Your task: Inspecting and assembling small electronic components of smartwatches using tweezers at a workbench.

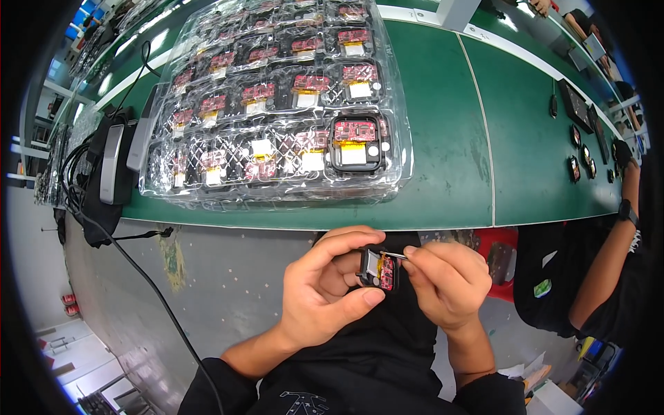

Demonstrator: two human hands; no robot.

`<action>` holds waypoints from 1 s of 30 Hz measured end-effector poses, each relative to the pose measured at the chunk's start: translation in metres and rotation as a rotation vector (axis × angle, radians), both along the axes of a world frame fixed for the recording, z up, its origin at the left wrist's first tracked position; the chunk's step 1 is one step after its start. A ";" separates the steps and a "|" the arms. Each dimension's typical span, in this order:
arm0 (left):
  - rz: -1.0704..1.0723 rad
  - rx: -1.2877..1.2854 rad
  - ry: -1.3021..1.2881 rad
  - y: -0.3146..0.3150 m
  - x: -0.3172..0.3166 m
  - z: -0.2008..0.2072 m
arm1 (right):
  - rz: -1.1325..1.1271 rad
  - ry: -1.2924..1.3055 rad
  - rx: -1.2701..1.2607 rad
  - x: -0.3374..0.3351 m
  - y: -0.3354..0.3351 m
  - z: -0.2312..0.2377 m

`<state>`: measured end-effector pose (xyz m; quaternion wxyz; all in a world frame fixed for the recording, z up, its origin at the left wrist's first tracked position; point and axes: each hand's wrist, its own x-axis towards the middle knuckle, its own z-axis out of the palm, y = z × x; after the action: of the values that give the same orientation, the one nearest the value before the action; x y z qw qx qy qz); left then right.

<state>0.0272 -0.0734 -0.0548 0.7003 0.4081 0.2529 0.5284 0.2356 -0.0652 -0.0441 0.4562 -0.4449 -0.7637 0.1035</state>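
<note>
My left hand (319, 287) grips a small black watch-like case (379, 270) by its edges, above my lap and just off the table's front edge. Inside the case show a red circuit board, a silvery battery and a strip of yellow film. Pinched in my right hand (448, 282) is a pair of thin metal tweezers (394, 254), or a similar slim tool, with its tip at the upper part of the case. Whether the tip touches the board or the film is too small to tell.
Stacked clear plastic trays (277, 104) with several similar cases cover the green table's (443, 138) left part. One black case (356, 144) lies on top at the near right corner. Black cables (149, 256) hang at the left. A co-worker's arm (609, 263) reaches in at the right.
</note>
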 end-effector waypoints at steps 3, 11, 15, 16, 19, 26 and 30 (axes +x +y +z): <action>0.005 0.016 0.040 0.002 -0.001 0.003 | -0.009 -0.052 0.069 0.001 0.000 -0.001; 0.013 0.091 0.104 0.004 -0.005 0.004 | -0.020 -0.161 0.137 0.001 -0.001 0.003; 0.017 0.115 0.119 0.003 -0.007 0.012 | 0.038 -0.032 0.051 0.005 0.005 0.005; 0.009 0.150 0.056 0.004 -0.009 0.015 | 0.082 0.102 -0.009 0.008 0.008 0.006; 0.025 0.242 0.051 0.009 -0.019 0.031 | -0.106 0.150 -0.014 0.015 0.011 0.010; 0.357 0.919 0.815 0.055 -0.025 0.074 | -0.399 -0.245 -0.006 0.030 0.066 0.014; 0.551 1.152 1.005 0.076 -0.016 0.080 | -0.220 -0.162 -0.006 0.025 0.071 0.028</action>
<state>0.0117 0.0030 0.0256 0.0279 0.8161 0.3166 0.4827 0.2610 0.0059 -0.0165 0.4006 -0.5340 -0.7444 0.0190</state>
